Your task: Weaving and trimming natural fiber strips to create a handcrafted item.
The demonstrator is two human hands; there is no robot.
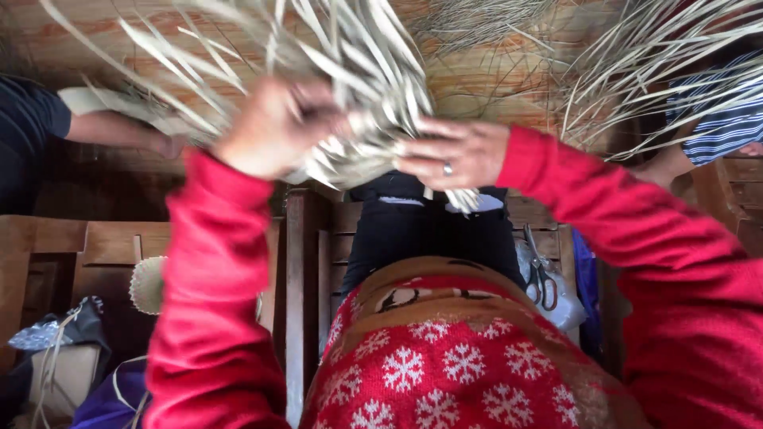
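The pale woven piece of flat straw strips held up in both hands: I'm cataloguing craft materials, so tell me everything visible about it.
The pale woven piece of flat straw strips is dry, cream-grey plant fibre, plaited tightly at its core, with many long loose strip ends fanning upward and outward. It is held raised in front of the person. The left hand grips its left side, and the right hand, wearing a ring, presses fingers against its right edge. A few short ends hang below. Motion blur hides the weave pattern.

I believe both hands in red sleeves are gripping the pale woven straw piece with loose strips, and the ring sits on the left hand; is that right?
Not quite: the head view shows the silver ring on the right hand, not the left hand. The rest holds: both hands in red sleeves grip the pale woven straw piece with loose strips.
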